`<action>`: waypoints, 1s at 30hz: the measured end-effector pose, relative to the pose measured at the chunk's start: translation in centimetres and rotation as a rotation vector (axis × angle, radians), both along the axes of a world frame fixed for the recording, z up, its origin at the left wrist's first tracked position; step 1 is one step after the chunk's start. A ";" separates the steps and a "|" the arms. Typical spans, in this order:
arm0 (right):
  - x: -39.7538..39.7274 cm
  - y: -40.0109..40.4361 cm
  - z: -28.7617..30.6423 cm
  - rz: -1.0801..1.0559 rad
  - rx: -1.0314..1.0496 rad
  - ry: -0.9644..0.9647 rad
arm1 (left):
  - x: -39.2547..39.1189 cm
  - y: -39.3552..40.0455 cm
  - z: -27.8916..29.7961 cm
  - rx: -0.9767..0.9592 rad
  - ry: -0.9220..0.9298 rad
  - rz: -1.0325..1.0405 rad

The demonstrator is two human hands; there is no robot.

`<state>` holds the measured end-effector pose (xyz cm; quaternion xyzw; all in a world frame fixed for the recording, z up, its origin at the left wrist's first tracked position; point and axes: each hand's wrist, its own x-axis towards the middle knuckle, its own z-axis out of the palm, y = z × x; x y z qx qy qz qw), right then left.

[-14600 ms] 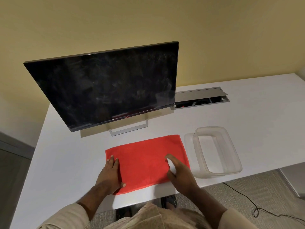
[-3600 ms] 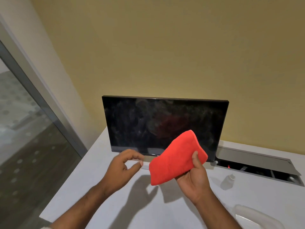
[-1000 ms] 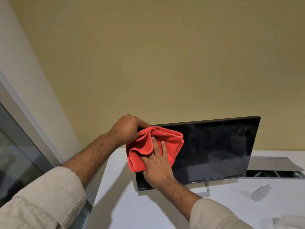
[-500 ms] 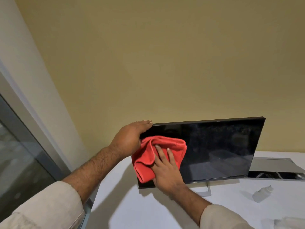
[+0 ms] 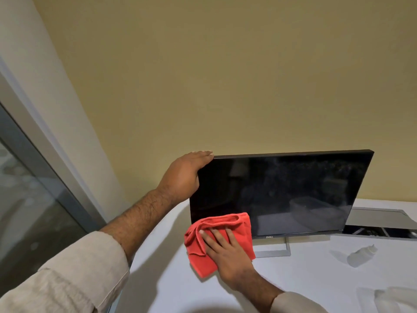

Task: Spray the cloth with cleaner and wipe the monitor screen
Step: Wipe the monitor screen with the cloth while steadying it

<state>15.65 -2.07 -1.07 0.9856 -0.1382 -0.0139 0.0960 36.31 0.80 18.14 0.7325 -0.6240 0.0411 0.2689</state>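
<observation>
A black monitor (image 5: pixel 293 190) stands on the white desk (image 5: pixel 304 281), its dark screen dusty toward the right. My left hand (image 5: pixel 184 175) grips the monitor's top left corner, fingers over the upper edge. My right hand (image 5: pixel 225 251) lies flat on a bunched red cloth (image 5: pixel 225 224), pressing it against the screen's lower left corner; the cloth hangs below the bezel. A small clear spray bottle (image 5: pixel 361 256) lies on its side on the desk, to the right of the stand.
An open grey cable tray (image 5: pixel 379 224) is set into the desk behind the monitor's right side. A clear plastic container (image 5: pixel 392 299) shows at the lower right edge. A glass partition with a grey frame (image 5: pixel 45 177) runs along the left. A yellow wall stands behind.
My right hand slid the red cloth down the left side of the screen, from near the top to the bottom corner. My left hand stayed on the top left corner.
</observation>
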 end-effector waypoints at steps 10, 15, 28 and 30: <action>2.8 -1.9 4.6 -0.145 0.090 -0.279 | -0.9 -0.1 -1.0 -0.117 -0.094 -0.042; 3.4 0.1 2.7 -0.094 0.078 -0.167 | -1.1 -0.3 -1.7 -0.196 -0.099 -0.019; -2.8 0.3 -0.9 -0.269 0.167 -0.026 | -2.1 -1.0 -3.0 -0.249 -0.188 0.092; -2.1 0.5 -0.6 -0.257 0.166 -0.017 | -2.3 -1.2 -3.2 -0.261 -0.200 0.121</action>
